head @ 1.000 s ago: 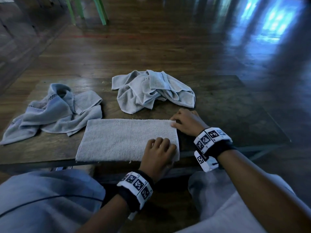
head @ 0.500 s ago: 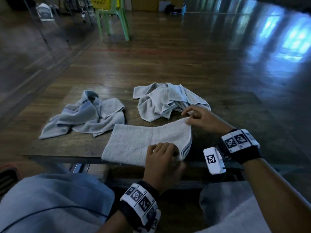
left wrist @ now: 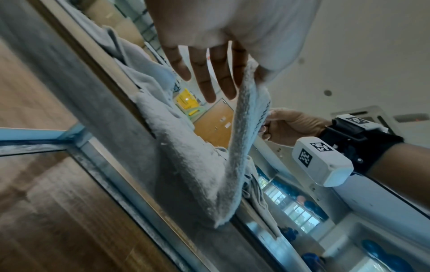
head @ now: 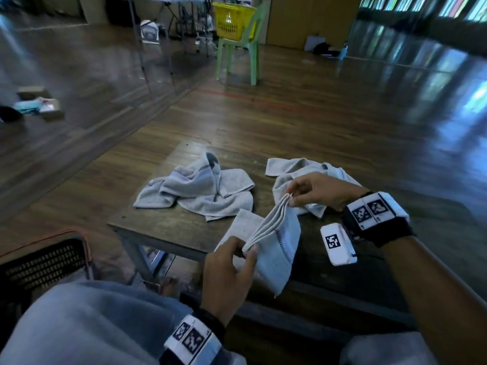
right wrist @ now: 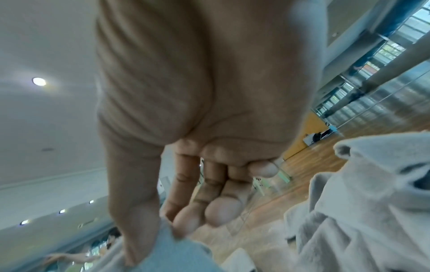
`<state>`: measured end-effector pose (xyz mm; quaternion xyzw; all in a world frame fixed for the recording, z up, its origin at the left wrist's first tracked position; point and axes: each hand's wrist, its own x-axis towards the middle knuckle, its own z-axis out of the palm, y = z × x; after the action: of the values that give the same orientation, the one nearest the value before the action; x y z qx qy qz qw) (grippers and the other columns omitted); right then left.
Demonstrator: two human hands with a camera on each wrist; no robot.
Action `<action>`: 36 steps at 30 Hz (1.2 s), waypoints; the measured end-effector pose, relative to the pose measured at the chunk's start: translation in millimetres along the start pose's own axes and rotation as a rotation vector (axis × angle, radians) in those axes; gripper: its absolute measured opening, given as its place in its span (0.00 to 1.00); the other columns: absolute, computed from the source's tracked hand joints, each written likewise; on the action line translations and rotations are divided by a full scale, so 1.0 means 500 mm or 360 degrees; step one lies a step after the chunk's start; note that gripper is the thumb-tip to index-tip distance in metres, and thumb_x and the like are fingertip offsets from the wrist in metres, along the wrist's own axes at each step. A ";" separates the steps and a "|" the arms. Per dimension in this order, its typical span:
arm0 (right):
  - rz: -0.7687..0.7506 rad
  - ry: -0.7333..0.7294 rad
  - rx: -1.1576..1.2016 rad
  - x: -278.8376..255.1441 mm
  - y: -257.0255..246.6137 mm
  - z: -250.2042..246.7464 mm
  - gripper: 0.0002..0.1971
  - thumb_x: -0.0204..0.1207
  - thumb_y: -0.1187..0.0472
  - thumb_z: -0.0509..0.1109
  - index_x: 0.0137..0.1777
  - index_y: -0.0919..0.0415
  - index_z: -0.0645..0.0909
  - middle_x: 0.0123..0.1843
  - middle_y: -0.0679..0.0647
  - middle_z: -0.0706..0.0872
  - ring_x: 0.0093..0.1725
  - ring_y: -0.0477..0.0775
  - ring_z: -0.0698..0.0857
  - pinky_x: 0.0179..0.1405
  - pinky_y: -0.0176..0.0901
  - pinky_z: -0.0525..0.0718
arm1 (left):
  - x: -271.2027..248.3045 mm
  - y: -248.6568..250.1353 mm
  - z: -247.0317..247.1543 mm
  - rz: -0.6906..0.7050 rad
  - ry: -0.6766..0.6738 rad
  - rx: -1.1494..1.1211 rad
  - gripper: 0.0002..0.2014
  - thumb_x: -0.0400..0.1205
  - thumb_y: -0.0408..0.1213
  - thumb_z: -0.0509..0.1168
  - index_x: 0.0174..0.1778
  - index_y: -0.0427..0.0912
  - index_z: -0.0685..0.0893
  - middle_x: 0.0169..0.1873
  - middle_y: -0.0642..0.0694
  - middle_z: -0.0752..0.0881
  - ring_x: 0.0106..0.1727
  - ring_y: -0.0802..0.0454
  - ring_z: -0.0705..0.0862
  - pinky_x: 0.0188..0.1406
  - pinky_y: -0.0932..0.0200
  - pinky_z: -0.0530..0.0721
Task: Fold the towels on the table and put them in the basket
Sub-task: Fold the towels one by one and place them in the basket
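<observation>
A low table (head: pixel 163 227) with a dark, worn wooden top and a grey metal frame is standing on a glossy plank floor (head: pixel 316 119) that is reflecting window light. Farther back, a pale green plastic chair (head: pixel 238 52) is carrying a yellow slotted basket (head: pixel 232 21) on its seat. At the lower left edge of the head view, a dark perforated basket (head: pixel 39 264) with a reddish rim is sitting on the floor beside the person's knee. The folded towel (head: pixel 274 243), pale grey terry with a dark stitched line across it, is being held up over the near edge of the table, its stacked layers showing as parallel edges while its far end is lying on the tabletop. The left hand (head: pixel 228 277) is pinching the near corner of that stack between thumb and fingers; the right hand (head: pixel 316 191) is pinching the far corner, the two hands apart along the folded edge. Two crumpled towels are lying on the table: a grey one with a checked border (head: pixel 197 188) at the left and a plain grey one (head: pixel 290 169) at the back, partly hidden by the right hand. Both wrists are wearing black bands with printed square markers.
</observation>
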<state>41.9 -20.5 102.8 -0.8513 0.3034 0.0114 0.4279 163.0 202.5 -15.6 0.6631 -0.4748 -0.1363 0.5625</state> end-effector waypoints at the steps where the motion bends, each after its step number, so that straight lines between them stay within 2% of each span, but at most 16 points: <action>1: 0.0006 -0.0003 -0.0105 0.022 -0.007 0.006 0.05 0.72 0.63 0.74 0.45 0.52 0.84 0.39 0.50 0.85 0.38 0.38 0.81 0.40 0.28 0.77 | 0.002 -0.011 -0.007 -0.0055 0.0010 -0.0016 0.13 0.78 0.58 0.61 0.38 0.53 0.78 0.35 0.56 0.86 0.38 0.59 0.87 0.28 0.49 0.85; 3: 0.0023 -0.0013 -0.0252 0.071 -0.013 0.024 0.03 0.72 0.57 0.75 0.43 0.48 0.84 0.41 0.49 0.85 0.40 0.40 0.81 0.44 0.33 0.77 | 0.008 -0.036 -0.020 -0.0177 0.0003 -0.0001 0.15 0.77 0.62 0.58 0.40 0.54 0.79 0.37 0.55 0.86 0.39 0.60 0.87 0.33 0.49 0.86; 5: 0.0065 0.0002 -0.0260 0.114 -0.011 0.048 0.04 0.72 0.56 0.75 0.46 0.52 0.84 0.46 0.54 0.87 0.45 0.46 0.83 0.50 0.41 0.80 | 0.013 -0.059 -0.028 -0.0264 0.0032 0.0073 0.17 0.77 0.64 0.56 0.38 0.56 0.78 0.36 0.55 0.85 0.39 0.59 0.85 0.37 0.48 0.85; 6: 0.0080 0.0009 -0.0218 0.132 -0.007 0.062 0.06 0.73 0.57 0.74 0.47 0.55 0.84 0.46 0.56 0.88 0.45 0.48 0.83 0.49 0.40 0.81 | 0.014 -0.068 -0.031 -0.0303 0.0056 0.0103 0.17 0.76 0.65 0.56 0.36 0.56 0.76 0.35 0.55 0.83 0.38 0.58 0.83 0.38 0.48 0.84; 9: 0.0117 0.0053 -0.0149 0.174 0.004 0.102 0.06 0.75 0.62 0.72 0.49 0.62 0.83 0.38 0.49 0.84 0.34 0.35 0.80 0.32 0.21 0.74 | 0.022 -0.086 -0.037 -0.0402 0.0076 0.0233 0.16 0.77 0.62 0.55 0.31 0.55 0.70 0.32 0.54 0.76 0.37 0.54 0.77 0.43 0.45 0.80; 10: 0.0128 0.0072 -0.0152 0.185 0.010 0.114 0.06 0.75 0.62 0.72 0.50 0.63 0.83 0.38 0.47 0.83 0.33 0.32 0.80 0.30 0.19 0.73 | 0.026 -0.088 -0.037 -0.0457 0.0049 0.0277 0.16 0.79 0.59 0.56 0.31 0.53 0.71 0.33 0.54 0.76 0.38 0.53 0.77 0.46 0.44 0.80; 11: 0.0148 0.0082 -0.0167 0.195 0.016 0.124 0.08 0.76 0.62 0.72 0.51 0.65 0.83 0.40 0.48 0.83 0.36 0.32 0.81 0.33 0.21 0.74 | 0.028 -0.091 -0.037 -0.0528 0.0022 0.0308 0.16 0.80 0.57 0.58 0.32 0.52 0.72 0.34 0.54 0.76 0.40 0.52 0.77 0.49 0.43 0.80; 13: 0.0174 0.0093 -0.0228 0.211 0.027 0.138 0.10 0.75 0.60 0.72 0.53 0.65 0.84 0.47 0.52 0.85 0.49 0.44 0.83 0.49 0.35 0.79 | 0.032 -0.099 -0.036 -0.0640 -0.0020 0.0343 0.15 0.81 0.54 0.58 0.33 0.49 0.73 0.36 0.53 0.75 0.41 0.51 0.77 0.52 0.42 0.79; 14: 0.0190 0.0095 -0.0275 0.217 0.031 0.144 0.10 0.75 0.60 0.71 0.53 0.64 0.84 0.49 0.53 0.85 0.52 0.48 0.83 0.53 0.40 0.78 | 0.033 -0.098 -0.036 -0.0678 -0.0048 0.0358 0.15 0.82 0.53 0.58 0.33 0.49 0.72 0.37 0.53 0.75 0.42 0.52 0.77 0.53 0.43 0.79; 16: 0.0213 0.0080 -0.0372 0.222 0.037 0.154 0.10 0.76 0.59 0.71 0.55 0.62 0.83 0.50 0.53 0.85 0.53 0.50 0.82 0.54 0.42 0.78 | 0.032 -0.097 -0.036 -0.0728 -0.0108 0.0370 0.14 0.83 0.53 0.57 0.36 0.50 0.73 0.39 0.54 0.74 0.40 0.56 0.77 0.52 0.48 0.79; 18: 0.0201 0.0048 -0.0483 0.225 0.040 0.163 0.11 0.76 0.59 0.70 0.57 0.58 0.83 0.54 0.53 0.85 0.56 0.52 0.83 0.56 0.43 0.79 | 0.031 -0.097 -0.037 -0.0762 -0.0134 0.0387 0.12 0.83 0.53 0.57 0.39 0.50 0.73 0.41 0.55 0.74 0.39 0.62 0.76 0.45 0.55 0.77; 21: 0.0123 -0.0027 -0.0617 0.221 0.037 0.171 0.14 0.75 0.60 0.68 0.61 0.52 0.82 0.59 0.53 0.85 0.59 0.53 0.83 0.61 0.48 0.80 | 0.029 -0.104 -0.039 -0.0802 -0.0125 0.0386 0.11 0.82 0.53 0.59 0.42 0.50 0.72 0.43 0.54 0.74 0.39 0.62 0.76 0.35 0.64 0.72; 26: 0.0082 -0.0094 -0.0832 0.189 0.026 0.170 0.16 0.79 0.61 0.65 0.66 0.51 0.79 0.66 0.52 0.82 0.63 0.52 0.80 0.61 0.46 0.78 | 0.027 -0.103 -0.037 -0.0766 -0.0151 0.0344 0.07 0.81 0.47 0.64 0.44 0.49 0.74 0.42 0.52 0.78 0.40 0.60 0.77 0.32 0.67 0.72; 29: 0.0183 -0.0005 -0.0954 0.141 0.048 0.162 0.15 0.79 0.58 0.64 0.65 0.50 0.78 0.64 0.51 0.83 0.62 0.53 0.80 0.61 0.47 0.76 | 0.047 -0.090 -0.029 -0.0655 -0.0195 0.0427 0.05 0.80 0.41 0.66 0.45 0.45 0.78 0.42 0.50 0.81 0.42 0.56 0.80 0.37 0.62 0.77; 32: 0.0328 0.0099 -0.0915 0.074 0.098 0.148 0.13 0.76 0.54 0.66 0.61 0.50 0.78 0.62 0.51 0.84 0.60 0.54 0.81 0.59 0.48 0.78 | 0.092 -0.072 -0.007 -0.0533 -0.0405 0.0546 0.04 0.79 0.37 0.66 0.43 0.41 0.79 0.40 0.46 0.83 0.43 0.50 0.81 0.43 0.53 0.82; 36: 0.0529 0.0198 -0.0787 -0.026 0.150 0.122 0.12 0.75 0.49 0.68 0.56 0.50 0.77 0.52 0.47 0.83 0.56 0.52 0.82 0.58 0.48 0.76 | 0.161 -0.056 0.055 -0.0313 -0.0808 0.0831 0.05 0.81 0.37 0.62 0.47 0.39 0.79 0.47 0.40 0.83 0.50 0.43 0.82 0.44 0.55 0.78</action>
<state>6.7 -2.6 13.7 -0.8674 0.4523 0.1026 0.1806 198.0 120.2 -20.7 0.7716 -0.5519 -0.2240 0.2233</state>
